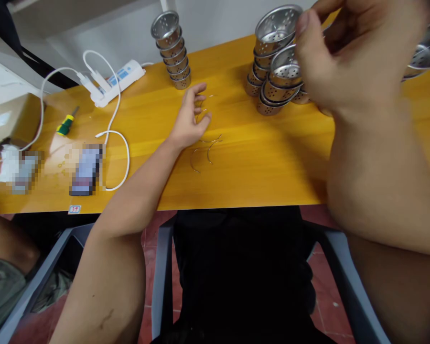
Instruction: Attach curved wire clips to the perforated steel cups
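My left hand point(191, 117) rests low over the table, fingers loosely bent and thumb apart, with nothing visibly gripped. Several thin curved wires point(209, 154) lie beside and below its thumb, and small bits of wire show near its fingertips. Raised close to the camera, my right hand point(361, 57) has its thumb and fingers drawn together in a pinch. Whatever may be between them is hidden. Behind and left of it stand stacked perforated metal cups point(277, 88), partly covered by the hand. A single stack of similar cups point(175, 55) rises just beyond my left hand.
At the left are a white power strip point(120, 81) with cables, a green-yellow screwdriver point(66, 124), a cardboard box point(17, 119) and two blurred phones, one a dark phone point(88, 172). More metal cups point(428, 52) stand far right. Another person's arm point(7, 234) shows lower left.
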Tool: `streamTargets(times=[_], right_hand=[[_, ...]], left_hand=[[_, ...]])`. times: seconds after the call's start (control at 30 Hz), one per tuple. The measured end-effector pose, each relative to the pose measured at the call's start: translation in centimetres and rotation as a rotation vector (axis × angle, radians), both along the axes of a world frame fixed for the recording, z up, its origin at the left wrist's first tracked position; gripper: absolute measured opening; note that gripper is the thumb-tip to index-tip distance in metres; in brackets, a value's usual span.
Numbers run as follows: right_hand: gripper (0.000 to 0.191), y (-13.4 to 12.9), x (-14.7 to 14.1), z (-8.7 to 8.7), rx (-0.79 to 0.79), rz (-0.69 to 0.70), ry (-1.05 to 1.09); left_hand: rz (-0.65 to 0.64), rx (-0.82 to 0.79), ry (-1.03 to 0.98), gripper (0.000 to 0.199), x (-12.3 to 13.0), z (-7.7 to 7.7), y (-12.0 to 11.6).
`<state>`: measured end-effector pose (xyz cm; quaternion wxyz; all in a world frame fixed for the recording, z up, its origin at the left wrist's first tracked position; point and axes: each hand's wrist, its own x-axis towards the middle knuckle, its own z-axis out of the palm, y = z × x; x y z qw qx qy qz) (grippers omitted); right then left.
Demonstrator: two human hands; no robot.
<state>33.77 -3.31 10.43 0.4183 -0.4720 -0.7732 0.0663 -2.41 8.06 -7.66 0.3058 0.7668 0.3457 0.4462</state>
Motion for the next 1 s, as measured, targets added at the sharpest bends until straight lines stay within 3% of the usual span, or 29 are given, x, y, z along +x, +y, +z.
streamTargets(times=[0.07,0.1,0.17,0.27,0.33,0.5,0.63,0.73,0.87,0.93,1.0], right_hand=[[0.034,0.2,-1.1,-1.0,0.276,0.014,-0.056],[0.031,0.2,-1.9,-1.5,0.336,0.063,-0.081],[0.027,0.4,-3.6,-2.8,0.244,0.213,-0.066],[0.033,1.2,-5.9,-5.6,-0.046,0.386,0.002],[0.034,2.1,-7.0,-7.9,-0.185,0.446,0.063],[0.024,4.0,-7.9,-12.1,-0.294,0.497,0.113],[0.021,4.5,-7.7,-12.8,-0.333,0.475,0.14],[0.018,4.7,-7.6,-13.0,-0.337,0.462,0.196],[0.011,5.1,-7.7,-13.3,-0.393,0.418,0.292],[0.004,5.3,-7.7,-13.3,-0.442,0.39,0.33],[0.004,5.4,-7.8,-13.2,-0.486,0.379,0.352]], left_hand=[[0.079,0.014,0.002,0.077,-0.9,-0.5,1.3],[0.123,0.02,0.003,0.073,-1.4,-0.7,1.9],[0.201,0.041,0.009,0.063,-2.7,-1.2,3.2],[0.248,0.064,0.032,0.056,-4.2,-2.0,4.7],[0.244,0.045,0.04,0.057,-4.7,-2.4,5.0],[0.231,-0.059,0.068,0.065,-3.6,-1.7,3.3],[0.228,-0.118,0.091,0.055,-2.5,-0.6,1.9],[0.267,-0.175,0.009,0.057,-2.9,-0.4,2.8],[0.339,-0.139,0.006,0.077,-6.3,0.3,5.9],[0.458,-0.131,0.023,0.09,-8.3,1.2,7.2],[0.536,-0.139,0.032,0.085,-9.2,2.7,7.5]])
